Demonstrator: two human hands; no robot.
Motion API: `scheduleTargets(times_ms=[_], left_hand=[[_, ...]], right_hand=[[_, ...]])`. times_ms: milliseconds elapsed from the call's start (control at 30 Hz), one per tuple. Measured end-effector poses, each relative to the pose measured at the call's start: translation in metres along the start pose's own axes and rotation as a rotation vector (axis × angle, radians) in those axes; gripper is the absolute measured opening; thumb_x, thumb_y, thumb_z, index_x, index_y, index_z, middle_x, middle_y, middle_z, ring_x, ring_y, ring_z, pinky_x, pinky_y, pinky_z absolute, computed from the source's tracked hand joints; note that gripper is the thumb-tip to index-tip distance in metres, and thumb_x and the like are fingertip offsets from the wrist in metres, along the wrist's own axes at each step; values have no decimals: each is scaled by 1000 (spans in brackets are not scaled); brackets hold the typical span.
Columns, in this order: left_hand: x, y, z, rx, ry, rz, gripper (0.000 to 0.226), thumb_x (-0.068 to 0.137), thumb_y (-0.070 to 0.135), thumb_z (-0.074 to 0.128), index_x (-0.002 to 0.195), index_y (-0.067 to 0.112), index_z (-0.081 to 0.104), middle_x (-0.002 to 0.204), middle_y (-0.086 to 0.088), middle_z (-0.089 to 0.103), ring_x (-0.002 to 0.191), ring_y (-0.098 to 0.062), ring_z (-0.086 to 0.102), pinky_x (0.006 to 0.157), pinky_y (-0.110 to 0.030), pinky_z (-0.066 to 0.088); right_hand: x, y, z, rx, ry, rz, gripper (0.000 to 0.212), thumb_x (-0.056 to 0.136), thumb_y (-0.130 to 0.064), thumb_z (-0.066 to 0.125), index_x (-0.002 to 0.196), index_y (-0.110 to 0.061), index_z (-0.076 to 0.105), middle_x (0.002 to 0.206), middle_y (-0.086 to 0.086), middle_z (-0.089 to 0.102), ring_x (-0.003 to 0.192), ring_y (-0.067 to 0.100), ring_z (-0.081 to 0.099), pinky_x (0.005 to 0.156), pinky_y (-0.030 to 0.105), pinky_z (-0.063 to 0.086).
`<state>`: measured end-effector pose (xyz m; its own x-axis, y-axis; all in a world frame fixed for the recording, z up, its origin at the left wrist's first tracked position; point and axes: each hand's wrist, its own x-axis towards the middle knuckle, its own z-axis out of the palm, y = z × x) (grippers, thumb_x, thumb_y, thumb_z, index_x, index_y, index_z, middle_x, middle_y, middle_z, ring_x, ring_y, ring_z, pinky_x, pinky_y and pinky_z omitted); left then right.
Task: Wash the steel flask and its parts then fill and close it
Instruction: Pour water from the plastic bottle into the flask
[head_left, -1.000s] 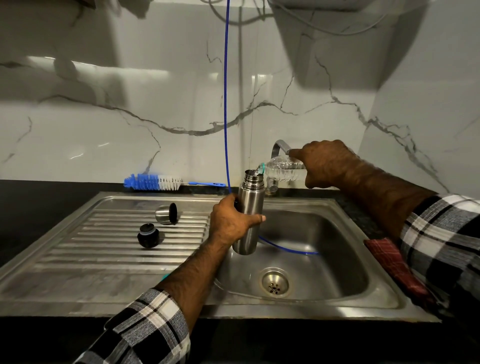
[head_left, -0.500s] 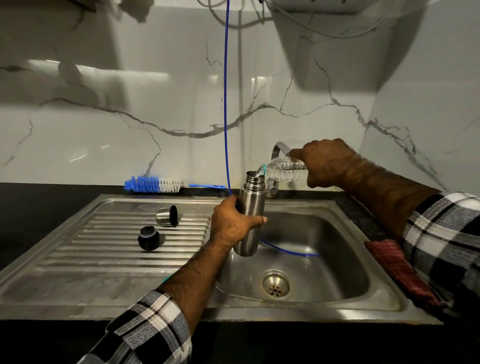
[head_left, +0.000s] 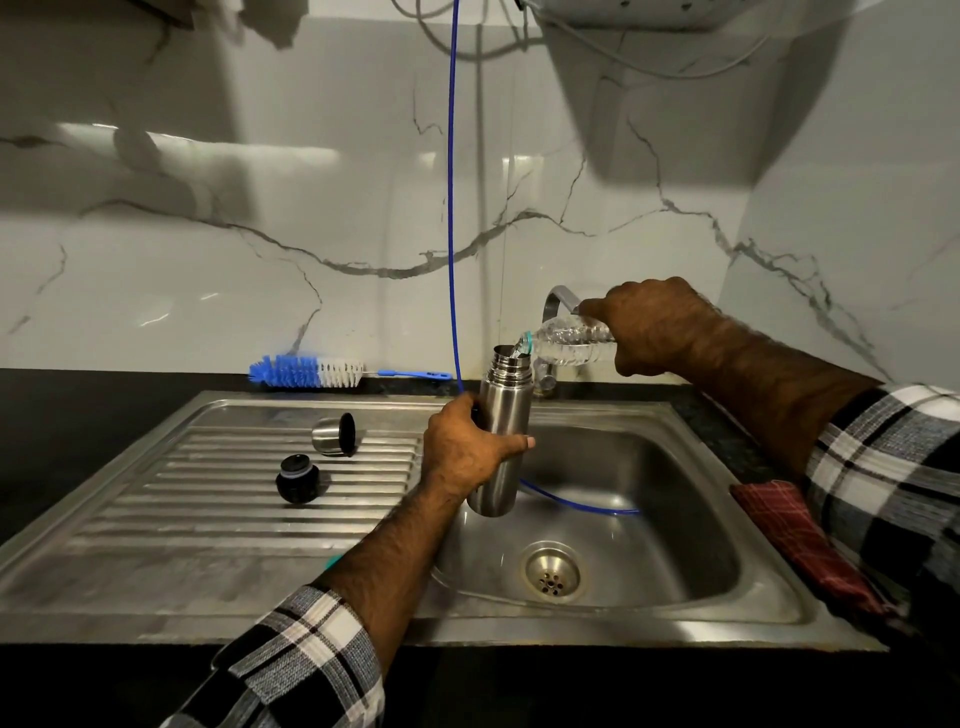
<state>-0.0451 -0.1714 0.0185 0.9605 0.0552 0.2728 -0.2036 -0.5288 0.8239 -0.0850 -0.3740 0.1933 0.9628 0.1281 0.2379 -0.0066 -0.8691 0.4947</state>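
Two hands work above the steel sink (head_left: 675, 519), which is set into a dark surface (head_left: 78, 441) below a marble-patterned wall. Left of the sink's basin lies its ribbed drainboard (head_left: 208, 519); at the basin's right rim rests a red checked cloth (head_left: 789, 535). A thin blue tube (head_left: 452, 208) hangs from above into the basin. Over the basin's left side the steel flask (head_left: 498, 441) is held upright and uncapped, the left hand (head_left: 467, 447) with its grip clamped round the flask's middle. Above the basin's back edge, in front of the tap (head_left: 558, 301), the right hand (head_left: 649, 327) has its grip closed round a clear plastic bottle (head_left: 566, 343), tipped with its mouth at the flask's opening. A blue and white bottle brush (head_left: 311, 371) lies behind the drainboard. On the drainboard sit the steel cup lid (head_left: 335, 435), on its side, and nearer, the black stopper (head_left: 297, 478).
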Motion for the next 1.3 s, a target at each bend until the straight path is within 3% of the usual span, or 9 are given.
scheduleTargets(times_ms=[267,500,900,1100,1300], left_hand=[[1,0,0,-3,4,-4,80,61,47,101,127,21,64,123,0,72,108,-18,68,92,-38,61],[2,-3,-2,0,23,7,80,58,51,101,124,22,66,120,1,73,100,-14,65,89,-36,60],[5,-6,-2,-2,17,18,80,58,50,101,124,23,65,119,2,73,104,-16,68,90,-38,60],[7,-7,-2,-9,12,8,79,58,49,101,123,24,64,120,2,73,103,-15,67,88,-36,59],[8,-8,-2,-2,19,14,78,56,52,101,120,25,64,117,3,73,101,-16,68,88,-38,61]], right_hand=[[3,2,-2,-12,1,-3,69,84,-29,74,147,-35,46,118,1,64,89,21,53,73,36,45],[5,0,-3,-10,11,-14,70,85,-30,76,148,-35,45,121,1,65,91,20,52,74,36,44],[7,-2,-8,-28,20,-25,70,86,-31,76,148,-35,44,120,2,64,89,20,50,73,36,42],[7,-1,-10,-12,26,-40,68,85,-28,75,145,-36,43,103,-2,56,87,21,52,73,37,45],[7,-2,-13,-8,24,-40,69,86,-29,75,148,-37,43,107,-1,58,89,20,50,76,38,46]])
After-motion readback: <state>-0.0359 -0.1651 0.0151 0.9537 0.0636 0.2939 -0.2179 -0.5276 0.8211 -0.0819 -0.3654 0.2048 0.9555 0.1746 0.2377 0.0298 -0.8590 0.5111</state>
